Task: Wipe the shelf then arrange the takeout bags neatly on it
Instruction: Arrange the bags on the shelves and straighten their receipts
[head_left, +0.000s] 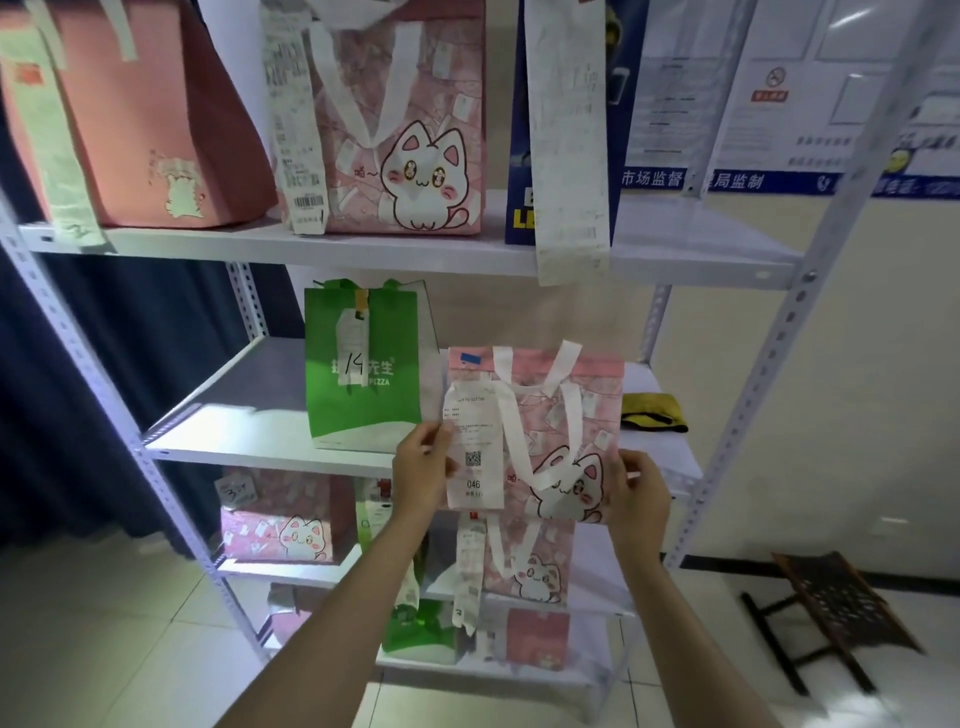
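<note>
Head view: both hands hold a pink cat bag by its lower side edges, the left hand at the receipt side and the right hand at the far corner. The fingers of each are closed in a pinch on the bag's edge. The bag hangs in front of the middle shelf, its base about level with the shelf's front lip; whether it rests on the board I cannot tell. A green bag stands just to its left, and a yellow cloth lies on the shelf behind and to the right.

To place it well, I would push the bag back until its base sits fully on the board, square its face to the front edge, and set it just beside the green bag with the receipt hanging flat and readable. The cloth should probably come off the shelf afterwards.
</note>
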